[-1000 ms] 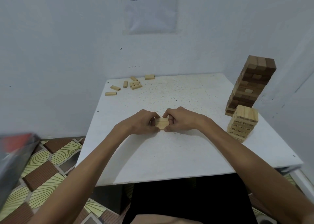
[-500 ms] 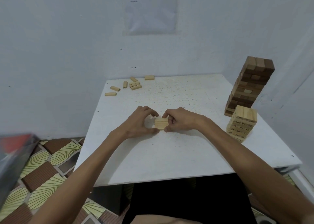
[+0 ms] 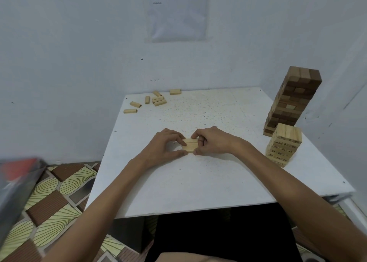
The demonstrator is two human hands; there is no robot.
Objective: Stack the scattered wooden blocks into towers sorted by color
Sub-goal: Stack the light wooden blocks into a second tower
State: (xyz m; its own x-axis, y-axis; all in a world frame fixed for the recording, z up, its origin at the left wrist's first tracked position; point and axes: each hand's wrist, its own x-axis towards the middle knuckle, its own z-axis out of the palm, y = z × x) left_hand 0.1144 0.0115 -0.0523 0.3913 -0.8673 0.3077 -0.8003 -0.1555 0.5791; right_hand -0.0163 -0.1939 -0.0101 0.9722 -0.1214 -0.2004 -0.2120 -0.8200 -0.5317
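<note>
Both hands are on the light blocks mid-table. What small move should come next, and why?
Probably lift the light blocks, pinched side by side between the left hand and right hand, to the short light tower on the right: they match its colour, and its top is bare.

Single head-worn wide-angle view, facing forward and down over near edge of white table. Close range: forearms enter from bottom corners, left hand and right hand meet on light blocks near frame centre. Wall corner behind, patterned floor lower left.
</note>
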